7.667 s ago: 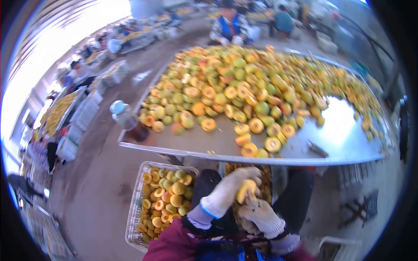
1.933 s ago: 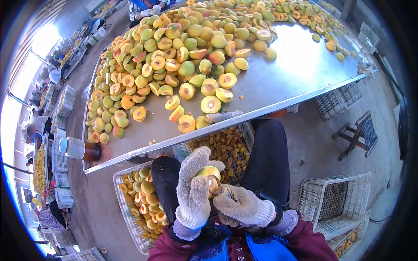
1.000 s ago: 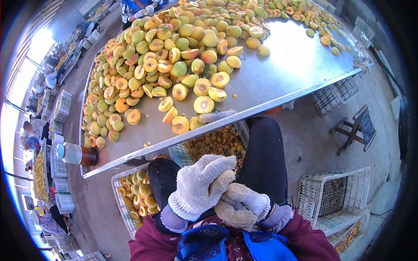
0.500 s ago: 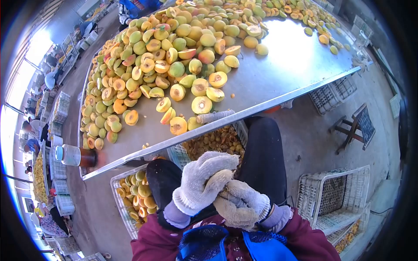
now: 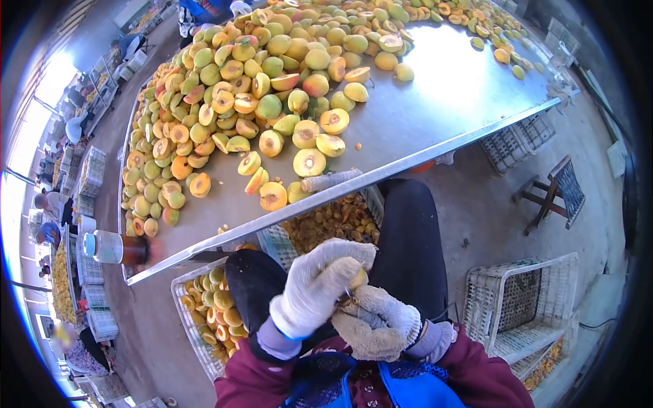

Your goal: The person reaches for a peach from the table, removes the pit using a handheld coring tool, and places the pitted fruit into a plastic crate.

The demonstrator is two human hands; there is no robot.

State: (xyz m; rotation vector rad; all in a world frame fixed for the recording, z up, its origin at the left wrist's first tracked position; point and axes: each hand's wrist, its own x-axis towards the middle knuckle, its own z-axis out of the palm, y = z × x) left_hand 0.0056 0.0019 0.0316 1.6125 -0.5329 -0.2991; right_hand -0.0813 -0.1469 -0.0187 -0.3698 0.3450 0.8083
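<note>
Both hands wear whitish knitted gloves and meet above my lap. My left hand [image 5: 318, 289] curls around a yellowish peach piece [image 5: 358, 278], which shows only in part between thumb and fingers. Close against it, my right hand [image 5: 381, 322] is closed, its glove stained brown. Something thin and dark shows at its fingertips, too small to name. On the metal table [image 5: 435, 115] ahead lies a large heap of peach halves [image 5: 272, 105], several with the stone still in. A grey, wrapped, rod-like thing [image 5: 331, 181] rests at the table's near edge.
Beneath the table edge, a crate [image 5: 275, 241] holds brownish pieces. Left of my legs stands a crate of peach halves [image 5: 216, 306]. A jar of brown liquid [image 5: 115, 247] is at the left corner. Right are a folding stool [image 5: 559, 194] and stacked crates [image 5: 520, 306]. People work far left.
My left hand has shifted its grip and rolled a little, so the peach piece now shows between the hands. My right hand stays in nearly the same place.
</note>
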